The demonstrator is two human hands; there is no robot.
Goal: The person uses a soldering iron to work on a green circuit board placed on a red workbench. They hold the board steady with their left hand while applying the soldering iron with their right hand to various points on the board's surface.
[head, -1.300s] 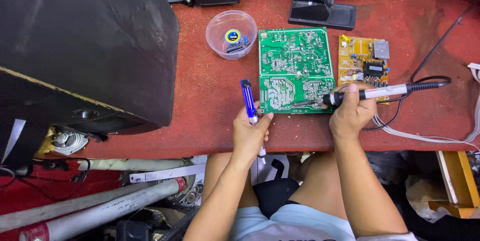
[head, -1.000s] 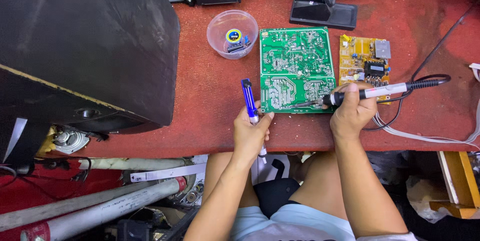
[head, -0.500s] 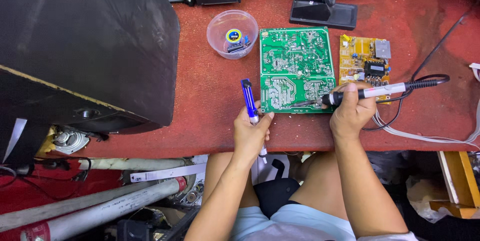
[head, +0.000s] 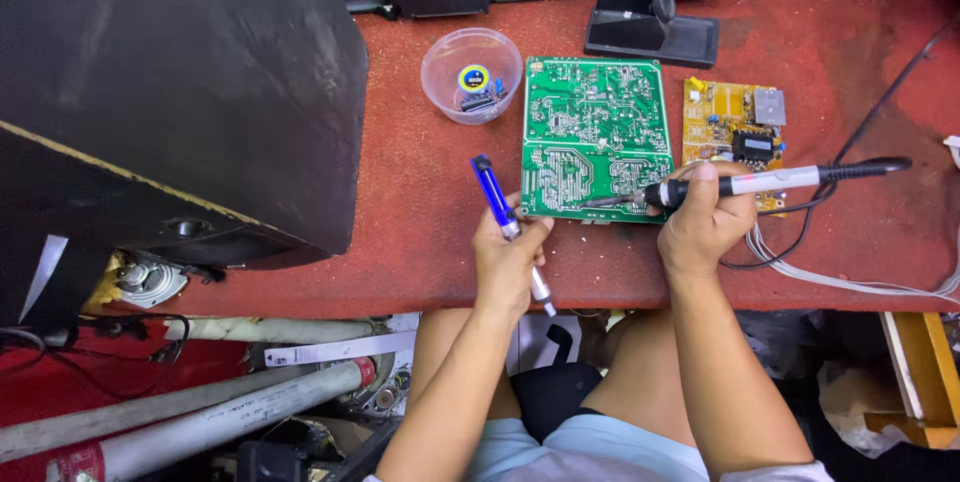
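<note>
Red, speckled tabletop (head: 420,232). Green circuit board (head: 595,139) with pale silvery solder traces. Beside it, yellow-orange smaller board (head: 722,122) carrying black and grey parts. Blue barrel, silver lower half on desoldering pump (head: 497,200) in left hand (head: 508,264). White barrel with red marking, black grip and black cord on soldering iron (head: 760,181) in right hand (head: 705,227). Clear plastic bowl (head: 471,74), yellow-and-blue round piece inside. Black, dusty speaker cabinet (head: 170,82) with tan edge line. Black iron stand (head: 652,30). Light blue shorts (head: 560,447).
</note>
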